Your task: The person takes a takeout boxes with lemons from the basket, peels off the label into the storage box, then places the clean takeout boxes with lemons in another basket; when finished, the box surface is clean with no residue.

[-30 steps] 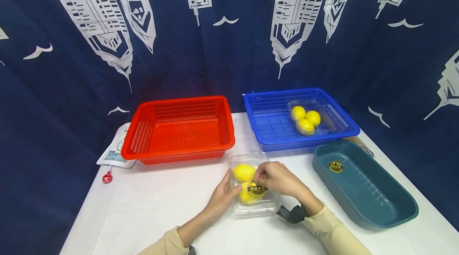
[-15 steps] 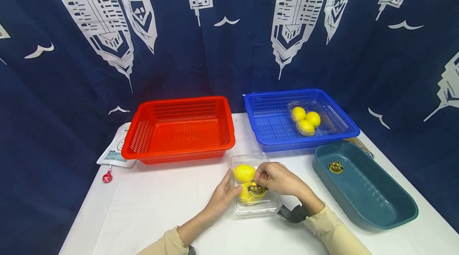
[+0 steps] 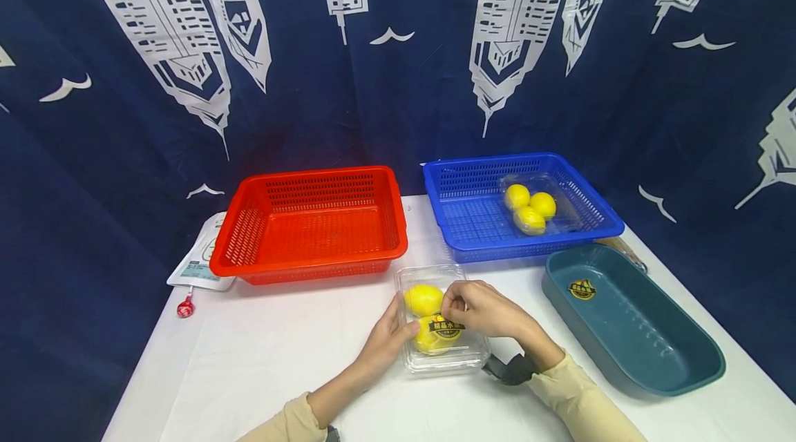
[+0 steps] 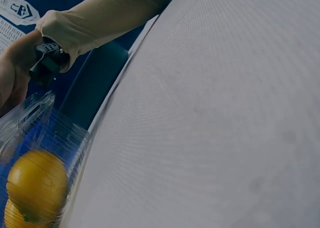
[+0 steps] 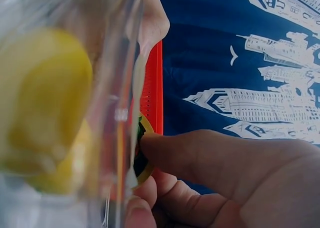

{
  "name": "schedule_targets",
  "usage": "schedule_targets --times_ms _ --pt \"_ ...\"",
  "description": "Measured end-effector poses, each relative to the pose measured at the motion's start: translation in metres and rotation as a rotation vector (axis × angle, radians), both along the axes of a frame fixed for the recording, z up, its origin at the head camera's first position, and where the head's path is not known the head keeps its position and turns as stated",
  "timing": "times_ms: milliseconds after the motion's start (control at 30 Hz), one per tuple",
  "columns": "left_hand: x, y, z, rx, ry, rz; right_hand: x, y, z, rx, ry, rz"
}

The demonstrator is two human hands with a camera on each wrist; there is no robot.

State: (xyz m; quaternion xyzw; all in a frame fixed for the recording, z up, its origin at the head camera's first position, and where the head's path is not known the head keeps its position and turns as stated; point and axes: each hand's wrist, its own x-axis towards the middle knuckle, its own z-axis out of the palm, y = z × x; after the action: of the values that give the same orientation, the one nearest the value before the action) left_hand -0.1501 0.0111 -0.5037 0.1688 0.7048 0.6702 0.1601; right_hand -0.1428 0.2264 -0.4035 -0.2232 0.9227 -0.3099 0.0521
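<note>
Now both hands on the clear lemon box (image 3: pixel 440 321): left hand (image 3: pixel 387 340) flat against its side, right hand (image 3: pixel 481 309) pinching its sticker (image 3: pixel 447 326).

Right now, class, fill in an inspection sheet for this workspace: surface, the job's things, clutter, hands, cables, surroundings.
Surface: white table, clean.
Job's things: clear plastic box of lemons with a yellow-and-black sticker on its lid.
Clutter: empty red basket; blue basket holding a second box of lemons; teal tray with a sticker; printed packet and small red item at the table's left edge.
Hands: left hand rests against the box's side; right hand pinches at the sticker.
Cables: nothing seen.
Surroundings: navy curtain printed with white towers.
</note>
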Motion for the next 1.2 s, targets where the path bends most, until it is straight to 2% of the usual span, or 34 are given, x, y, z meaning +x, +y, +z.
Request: schedule_targets --times_ms 467,667,1000,1200 --pt "0.0020 -0.0012 0.0011 0.004 0.015 -0.020 0.0036 -0.0052 0.0007 0.070 0.074 -0.022" --pt "0.0027 -0.0009 0.0033 -0.004 0.019 -0.023 0.0046 -0.0065 0.0018 0.068 0.052 -0.049" --pt "0.0028 -0.0014 0.0050 -0.006 0.015 -0.026 0.0066 -0.0099 0.0023 0.064 0.091 -0.050" --pt "0.0024 -0.0012 0.0030 -0.004 0.016 -0.021 0.0054 -0.0087 0.0005 0.077 0.114 -0.022"
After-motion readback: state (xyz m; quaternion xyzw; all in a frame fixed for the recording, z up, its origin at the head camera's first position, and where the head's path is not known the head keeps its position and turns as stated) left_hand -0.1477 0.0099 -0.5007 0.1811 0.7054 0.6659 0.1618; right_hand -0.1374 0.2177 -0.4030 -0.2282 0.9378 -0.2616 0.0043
